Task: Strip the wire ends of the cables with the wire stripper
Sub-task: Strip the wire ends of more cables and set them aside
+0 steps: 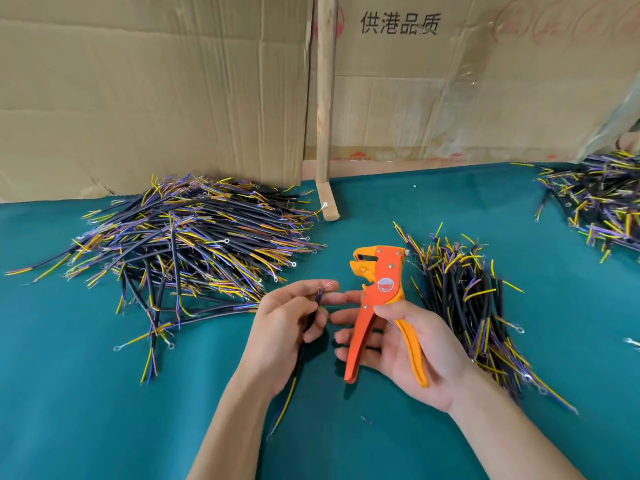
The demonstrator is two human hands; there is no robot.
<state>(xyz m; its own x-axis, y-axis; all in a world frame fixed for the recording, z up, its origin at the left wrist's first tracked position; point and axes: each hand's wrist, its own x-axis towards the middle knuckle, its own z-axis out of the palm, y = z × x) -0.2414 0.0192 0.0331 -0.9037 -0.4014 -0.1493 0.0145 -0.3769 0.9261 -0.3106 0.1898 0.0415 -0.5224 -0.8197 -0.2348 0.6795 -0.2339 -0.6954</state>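
The left hand has its fingers curled round a single black cable, which it holds upright near the middle of the scene; the cable's short coloured wire ends fan out just above the thumb and forefinger, and the rest of the cable runs down behind the palm, with a yellow strand trailing over the green surface below the wrist. The right hand lies palm up just beside it, cradling an orange wire stripper. Its thumb presses on the tool near the pivot while the fingers lie nearly straight under the handles, which are spread apart. The stripper's head points to the far side and its jaws stand slightly apart; they are not touching the cable, which sits just to their left.

A large heap of cables with yellow, blue and purple wires lies on the left, some ending in small ring terminals. A second, smaller pile lies to the right of the stripper, close to the right hand. A third pile sits at the far right edge of the surface. Sheets of cardboard stand along the far side, one printed with dark characters, and a wooden post rises between them, its foot resting on the surface near the large heap
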